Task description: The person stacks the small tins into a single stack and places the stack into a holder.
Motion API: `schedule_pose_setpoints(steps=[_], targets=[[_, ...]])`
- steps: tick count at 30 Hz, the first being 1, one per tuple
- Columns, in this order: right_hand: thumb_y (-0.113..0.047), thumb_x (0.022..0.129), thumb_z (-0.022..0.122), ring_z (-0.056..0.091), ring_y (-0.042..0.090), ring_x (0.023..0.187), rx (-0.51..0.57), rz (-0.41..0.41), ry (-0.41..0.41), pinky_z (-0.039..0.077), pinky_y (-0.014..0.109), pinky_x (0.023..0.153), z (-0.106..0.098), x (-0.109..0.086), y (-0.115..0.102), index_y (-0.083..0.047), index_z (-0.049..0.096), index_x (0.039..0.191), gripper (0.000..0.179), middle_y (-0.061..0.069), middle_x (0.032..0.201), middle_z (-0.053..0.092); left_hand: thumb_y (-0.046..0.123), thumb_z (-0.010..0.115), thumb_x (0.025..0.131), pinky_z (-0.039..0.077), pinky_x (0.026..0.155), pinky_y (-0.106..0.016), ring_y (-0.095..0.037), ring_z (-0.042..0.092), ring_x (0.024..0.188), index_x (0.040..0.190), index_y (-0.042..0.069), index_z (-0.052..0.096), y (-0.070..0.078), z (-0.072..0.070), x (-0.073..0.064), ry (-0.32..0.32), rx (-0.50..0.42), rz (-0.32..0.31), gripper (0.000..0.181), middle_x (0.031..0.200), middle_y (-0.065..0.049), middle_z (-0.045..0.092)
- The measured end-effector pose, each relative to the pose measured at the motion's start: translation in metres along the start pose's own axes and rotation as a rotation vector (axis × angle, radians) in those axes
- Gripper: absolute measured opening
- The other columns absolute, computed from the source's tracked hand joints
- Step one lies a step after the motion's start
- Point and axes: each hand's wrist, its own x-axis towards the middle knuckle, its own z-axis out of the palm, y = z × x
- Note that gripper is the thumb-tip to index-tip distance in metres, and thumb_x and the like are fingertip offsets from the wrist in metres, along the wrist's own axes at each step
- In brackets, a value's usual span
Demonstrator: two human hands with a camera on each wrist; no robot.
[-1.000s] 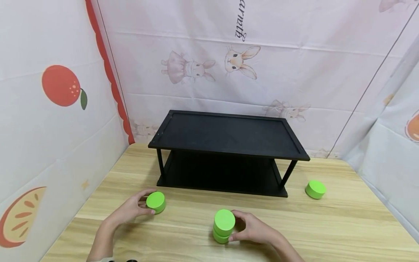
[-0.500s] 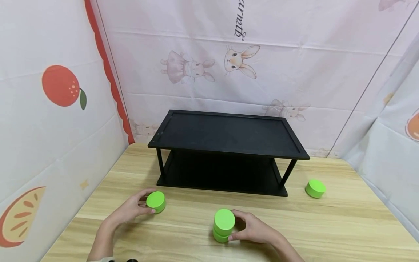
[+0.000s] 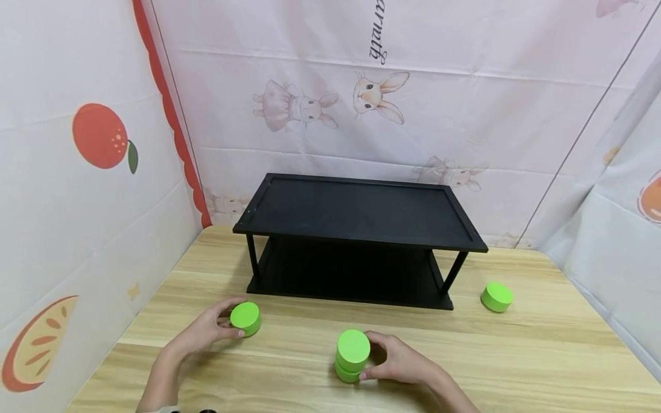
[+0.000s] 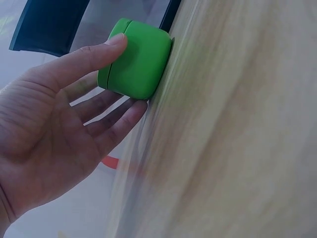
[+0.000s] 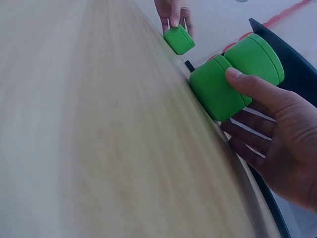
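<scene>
A green round box [image 3: 245,317] [image 4: 138,59] sits on the wooden table [image 3: 516,355] at the front left. My left hand [image 3: 229,324] [image 4: 126,74] holds it, thumb on one side and fingers on the other. Near the front middle stands a stack of two green round boxes [image 3: 353,355] [image 5: 218,91]. My right hand [image 3: 372,355] [image 5: 233,104] grips the stack from the right, with the thumb on the lower box and the fingers behind. Both boxes rest on the table.
A black two-tier shelf [image 3: 361,212] stands at the back middle, with both levels bare. Another green round box [image 3: 497,297] lies alone at the right, beside the shelf's foot. Printed cloth walls close in the left, back and right sides.
</scene>
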Motion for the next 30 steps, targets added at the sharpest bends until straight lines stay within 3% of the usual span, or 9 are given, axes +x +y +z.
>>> schedule_pose_setpoints(steps=[9,18,30], targets=[[-0.034,0.074,0.076,0.047,0.015,0.114,0.008,0.027,-0.001,0.032,0.036,0.101,0.0011,-0.0014,-0.0012,-0.019,0.054,0.122,0.054,-0.009,0.115,0.057,0.011,0.075,0.076,0.043,0.09,-0.046,-0.043,0.044,0.113,0.133,-0.007,0.037,0.0001,-0.0001,-0.0003,0.004,0.006,0.009,0.071,0.127,-0.027,0.042],[-0.036,0.074,0.076,0.046,0.015,0.115,-0.001,0.034,0.002,0.032,0.039,0.101,-0.0006,-0.0013,-0.0012,-0.019,0.053,0.123,0.057,-0.009,0.117,0.056,0.011,0.074,0.077,0.047,0.084,-0.036,-0.038,0.05,0.106,0.133,-0.006,0.038,-0.0018,0.001,0.0,0.017,0.012,0.007,0.069,0.124,-0.026,0.044],[-0.033,0.074,0.076,0.047,0.015,0.114,0.015,0.028,-0.003,0.032,0.036,0.101,-0.0001,-0.0003,-0.0013,-0.018,0.054,0.123,0.056,-0.009,0.116,0.057,0.013,0.075,0.076,0.045,0.088,-0.043,-0.037,0.05,0.107,0.132,-0.007,0.039,-0.0027,0.0012,-0.0004,0.033,0.034,0.015,0.069,0.125,-0.026,0.045]])
